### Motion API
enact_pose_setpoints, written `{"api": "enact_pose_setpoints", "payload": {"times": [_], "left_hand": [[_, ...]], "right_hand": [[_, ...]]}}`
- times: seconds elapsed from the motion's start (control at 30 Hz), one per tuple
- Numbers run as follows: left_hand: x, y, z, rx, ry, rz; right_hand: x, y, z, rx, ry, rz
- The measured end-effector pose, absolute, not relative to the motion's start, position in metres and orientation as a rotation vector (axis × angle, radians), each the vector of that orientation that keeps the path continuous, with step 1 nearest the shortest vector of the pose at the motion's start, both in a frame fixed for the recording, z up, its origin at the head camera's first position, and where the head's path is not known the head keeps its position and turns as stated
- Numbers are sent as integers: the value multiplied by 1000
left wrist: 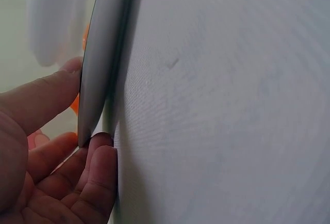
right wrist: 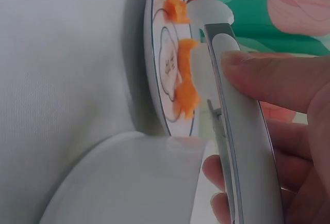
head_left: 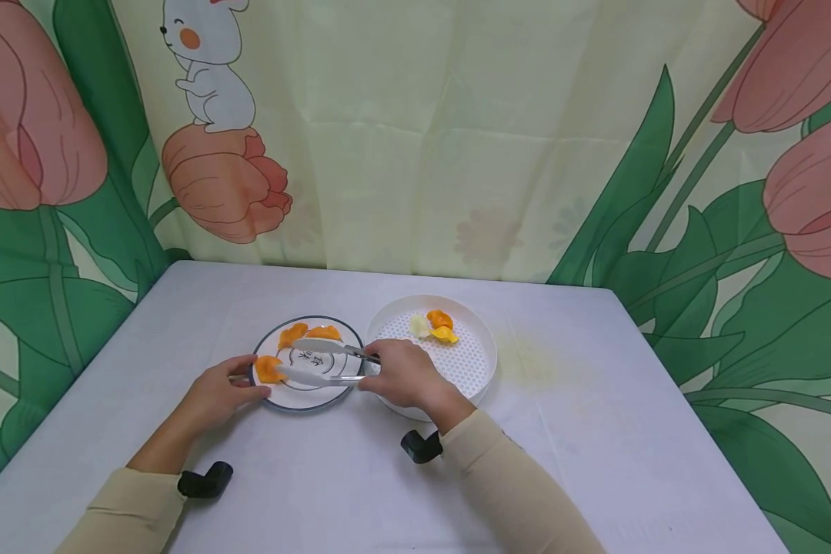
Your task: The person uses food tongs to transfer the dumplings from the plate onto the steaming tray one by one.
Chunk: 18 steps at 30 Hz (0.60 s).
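My left hand [head_left: 219, 394] grips the left edge of a white plate [head_left: 310, 399] with a dark blue rim. In the left wrist view, the thumb lies on that plate [left wrist: 105, 53] and the fingers reach beneath its edge. Three orange, dumpling-like pieces [head_left: 268, 369] lie on the plate around printed characters. My right hand [head_left: 410, 375] holds pale-tipped tongs [head_left: 332, 381], spread apart above the plate. Their tips are near the orange pieces; whether they touch any, I cannot tell. In the right wrist view, the thumb presses the tongs' grey handle [right wrist: 250, 152], with fingers on the other side.
Beside the plate stands a round white perforated tray [head_left: 474, 373], partly behind my right hand. In it lie an orange piece [head_left: 440, 319], a yellow piece [head_left: 445, 335] and a whitish piece [head_left: 419, 326]. The white-covered table [head_left: 595, 431] ends at a flower-printed curtain [head_left: 415, 154].
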State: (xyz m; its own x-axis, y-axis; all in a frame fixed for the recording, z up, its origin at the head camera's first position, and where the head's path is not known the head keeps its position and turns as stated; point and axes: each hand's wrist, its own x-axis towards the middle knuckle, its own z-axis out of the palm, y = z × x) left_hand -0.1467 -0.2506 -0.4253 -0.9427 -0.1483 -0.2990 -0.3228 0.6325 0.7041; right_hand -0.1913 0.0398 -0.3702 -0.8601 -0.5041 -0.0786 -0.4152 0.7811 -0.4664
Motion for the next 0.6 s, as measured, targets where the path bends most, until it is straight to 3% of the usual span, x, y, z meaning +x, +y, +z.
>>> {"api": "enact_pose_setpoints", "payload": {"times": [0.6], "left_hand": [[-147,-251,-424,-380,2632,1209]], "right_hand": [[-195,19,-368,-751,2766,-490]]}}
